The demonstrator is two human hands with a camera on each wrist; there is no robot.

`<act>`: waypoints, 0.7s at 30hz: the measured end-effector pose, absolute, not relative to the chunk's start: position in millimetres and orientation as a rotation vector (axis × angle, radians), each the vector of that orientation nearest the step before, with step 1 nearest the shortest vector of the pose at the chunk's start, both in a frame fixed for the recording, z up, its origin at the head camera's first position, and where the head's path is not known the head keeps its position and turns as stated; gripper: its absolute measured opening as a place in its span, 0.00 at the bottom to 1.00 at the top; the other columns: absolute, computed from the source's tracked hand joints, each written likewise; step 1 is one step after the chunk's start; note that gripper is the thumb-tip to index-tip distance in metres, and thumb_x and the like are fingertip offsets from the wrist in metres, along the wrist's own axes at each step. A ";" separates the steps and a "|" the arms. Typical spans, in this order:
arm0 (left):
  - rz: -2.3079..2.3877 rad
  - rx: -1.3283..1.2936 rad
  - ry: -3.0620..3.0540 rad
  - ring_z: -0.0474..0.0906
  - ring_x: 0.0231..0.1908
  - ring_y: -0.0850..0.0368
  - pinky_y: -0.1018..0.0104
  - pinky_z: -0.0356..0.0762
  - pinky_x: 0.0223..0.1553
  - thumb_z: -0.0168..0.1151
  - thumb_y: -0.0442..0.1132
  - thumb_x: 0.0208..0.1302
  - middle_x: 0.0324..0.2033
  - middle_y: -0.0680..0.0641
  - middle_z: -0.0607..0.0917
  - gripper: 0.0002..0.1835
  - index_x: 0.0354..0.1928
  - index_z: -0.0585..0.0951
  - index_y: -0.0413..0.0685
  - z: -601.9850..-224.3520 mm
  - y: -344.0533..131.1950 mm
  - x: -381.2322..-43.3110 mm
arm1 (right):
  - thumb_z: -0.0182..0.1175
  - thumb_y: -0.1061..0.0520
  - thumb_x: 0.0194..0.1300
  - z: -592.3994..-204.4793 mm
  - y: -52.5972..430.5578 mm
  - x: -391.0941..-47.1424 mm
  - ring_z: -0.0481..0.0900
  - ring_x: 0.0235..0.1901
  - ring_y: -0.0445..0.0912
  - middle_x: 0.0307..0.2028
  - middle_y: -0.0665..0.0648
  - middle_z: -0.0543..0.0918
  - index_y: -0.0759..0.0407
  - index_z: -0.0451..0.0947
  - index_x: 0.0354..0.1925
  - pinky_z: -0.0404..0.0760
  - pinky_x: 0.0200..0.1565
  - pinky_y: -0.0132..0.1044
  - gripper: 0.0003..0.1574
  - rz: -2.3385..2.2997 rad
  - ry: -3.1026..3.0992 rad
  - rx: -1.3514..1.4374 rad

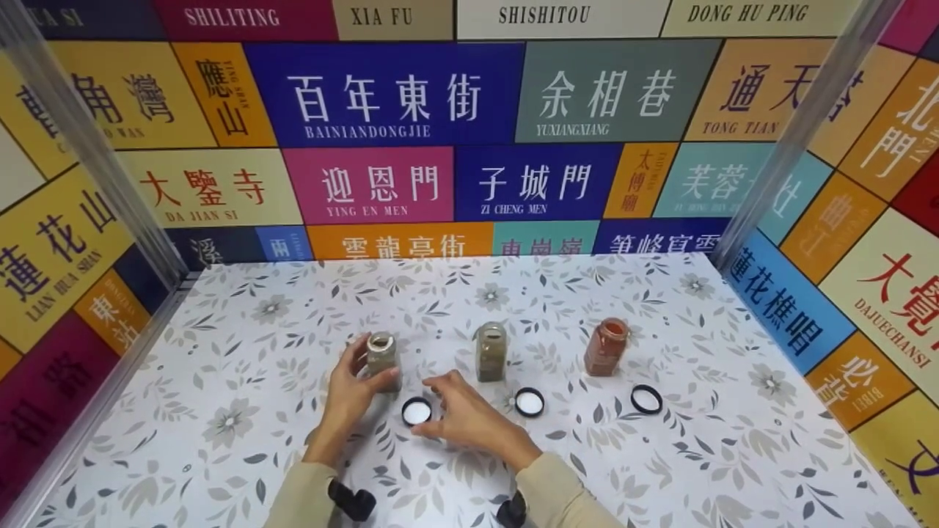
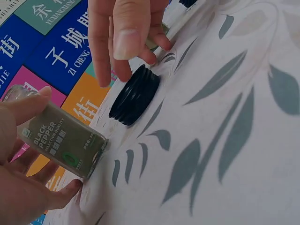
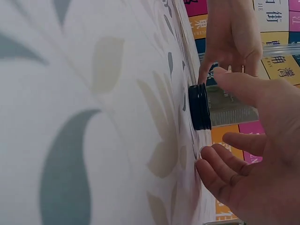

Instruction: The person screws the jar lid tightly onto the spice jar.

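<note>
A glass jar labelled black pepper (image 2: 68,136), without its lid, stands on the table at the left, with my left hand (image 1: 351,385) gripping it between thumb and fingers. Just right of it lies a black screw lid (image 1: 417,412), white inside. My right hand (image 1: 473,418) hovers by this lid, thumb and fingers spread to either side of it. In the right wrist view the lid (image 3: 200,107) shows between the thumb and the curved fingers, with a gap on both sides.
A second uncapped jar with greyish-brown powder (image 1: 491,353) stands in the middle, its lid (image 1: 529,402) in front. Further right stands an uncapped jar of red powder (image 1: 607,347) with another lid (image 1: 646,399). Printed panels (image 1: 389,95) wall in the leaf-patterned table (image 1: 469,491).
</note>
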State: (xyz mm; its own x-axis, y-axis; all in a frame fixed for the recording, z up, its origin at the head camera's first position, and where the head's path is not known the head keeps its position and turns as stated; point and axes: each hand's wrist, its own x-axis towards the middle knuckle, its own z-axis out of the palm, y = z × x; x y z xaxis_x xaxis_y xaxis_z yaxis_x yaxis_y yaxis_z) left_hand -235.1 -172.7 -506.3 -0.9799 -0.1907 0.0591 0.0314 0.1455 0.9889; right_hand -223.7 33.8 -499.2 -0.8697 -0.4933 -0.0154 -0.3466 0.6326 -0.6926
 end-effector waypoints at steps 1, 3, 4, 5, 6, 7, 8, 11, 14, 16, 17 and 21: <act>-1.950 0.166 -2.232 0.63 0.72 0.33 0.45 0.64 0.74 0.72 0.29 0.56 0.70 0.31 0.68 0.43 0.73 0.63 0.38 -506.5 -172.2 -234.9 | 0.76 0.42 0.52 -500.0 33.0 -223.7 0.74 0.42 0.42 0.47 0.55 0.74 0.58 0.71 0.67 0.79 0.50 0.37 0.49 -1.062 2.646 -0.688; -1.965 0.182 -2.211 0.64 0.71 0.33 0.45 0.63 0.74 0.72 0.28 0.56 0.70 0.30 0.68 0.43 0.73 0.63 0.38 -507.6 -171.7 -235.3 | 0.77 0.43 0.51 -501.6 31.0 -223.5 0.75 0.44 0.43 0.49 0.55 0.75 0.59 0.72 0.67 0.80 0.53 0.38 0.49 -1.067 2.637 -0.678; -1.971 0.185 -2.202 0.64 0.71 0.33 0.45 0.63 0.75 0.72 0.28 0.56 0.70 0.30 0.68 0.43 0.73 0.63 0.37 -507.9 -171.5 -235.4 | 0.77 0.44 0.51 -502.4 30.0 -223.4 0.76 0.45 0.44 0.49 0.55 0.75 0.59 0.72 0.66 0.80 0.54 0.39 0.49 -1.070 2.635 -0.671; -1.973 0.187 -2.194 0.64 0.71 0.33 0.45 0.63 0.75 0.72 0.28 0.56 0.70 0.29 0.69 0.43 0.73 0.64 0.37 -508.4 -171.3 -235.3 | 0.77 0.45 0.50 -503.4 28.9 -223.2 0.77 0.46 0.45 0.50 0.56 0.76 0.59 0.72 0.66 0.80 0.56 0.41 0.49 -1.072 2.633 -0.667; -1.972 0.190 -2.189 0.65 0.71 0.33 0.46 0.63 0.74 0.72 0.28 0.56 0.69 0.29 0.69 0.42 0.73 0.64 0.37 -508.7 -171.0 -235.0 | 0.78 0.46 0.50 -504.2 27.9 -223.0 0.77 0.47 0.46 0.50 0.56 0.76 0.59 0.72 0.66 0.80 0.57 0.42 0.49 -1.074 2.633 -0.666; -1.968 0.190 -2.186 0.66 0.70 0.33 0.46 0.63 0.74 0.72 0.28 0.56 0.68 0.29 0.71 0.42 0.72 0.65 0.37 -509.0 -170.8 -235.0 | 0.78 0.47 0.49 -504.7 27.1 -223.1 0.78 0.49 0.47 0.50 0.56 0.76 0.59 0.72 0.66 0.79 0.58 0.43 0.48 -1.076 2.635 -0.671; -1.960 0.185 -2.186 0.67 0.70 0.33 0.46 0.64 0.74 0.72 0.28 0.56 0.67 0.29 0.72 0.41 0.72 0.66 0.36 -509.5 -170.9 -235.1 | 0.78 0.47 0.49 -505.0 26.4 -222.9 0.78 0.50 0.48 0.51 0.56 0.77 0.59 0.72 0.65 0.79 0.60 0.44 0.48 -1.077 2.639 -0.676; -1.931 0.176 -2.200 0.69 0.68 0.34 0.47 0.65 0.73 0.72 0.29 0.56 0.65 0.29 0.74 0.39 0.70 0.68 0.36 -509.5 -171.2 -234.4 | 0.79 0.51 0.48 -505.3 25.5 -222.4 0.79 0.49 0.49 0.49 0.56 0.78 0.61 0.75 0.62 0.79 0.59 0.43 0.45 -1.090 2.660 -0.722; -1.914 0.168 -2.217 0.70 0.68 0.34 0.46 0.65 0.73 0.72 0.29 0.56 0.65 0.30 0.75 0.38 0.70 0.68 0.36 -509.5 -172.3 -235.1 | 0.79 0.53 0.48 -505.7 25.0 -222.2 0.79 0.47 0.49 0.47 0.57 0.78 0.62 0.77 0.59 0.79 0.57 0.41 0.42 -1.102 2.680 -0.753; -1.908 0.172 -2.232 0.70 0.68 0.35 0.47 0.65 0.73 0.72 0.29 0.56 0.65 0.30 0.75 0.38 0.70 0.69 0.37 -510.1 -173.3 -236.1 | 0.79 0.53 0.47 -506.8 24.8 -222.3 0.78 0.46 0.48 0.46 0.56 0.78 0.62 0.78 0.58 0.79 0.55 0.40 0.40 -1.105 2.690 -0.761; -1.908 0.175 -2.237 0.70 0.68 0.35 0.47 0.65 0.73 0.72 0.29 0.56 0.65 0.31 0.75 0.38 0.70 0.69 0.37 -510.5 -173.9 -236.6 | 0.79 0.53 0.48 -507.3 24.8 -222.3 0.78 0.45 0.47 0.45 0.56 0.78 0.62 0.78 0.58 0.79 0.55 0.40 0.39 -1.103 2.694 -0.765; -1.912 0.177 -2.251 0.71 0.67 0.36 0.48 0.66 0.73 0.73 0.29 0.56 0.64 0.30 0.76 0.38 0.69 0.69 0.36 -513.1 -176.1 -239.0 | 0.79 0.53 0.48 -509.1 24.5 -223.0 0.76 0.42 0.44 0.44 0.55 0.79 0.62 0.80 0.56 0.79 0.51 0.37 0.37 -1.095 2.707 -0.766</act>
State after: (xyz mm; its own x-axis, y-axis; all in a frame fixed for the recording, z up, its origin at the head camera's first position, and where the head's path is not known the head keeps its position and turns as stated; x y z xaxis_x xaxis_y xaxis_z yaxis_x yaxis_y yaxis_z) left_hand -239.0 -176.1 -513.1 -0.9763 -0.2074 0.0615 0.0272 0.1646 0.9860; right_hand -223.0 24.5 -509.1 -0.8643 -0.4976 0.0733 -0.4087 0.6099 -0.6790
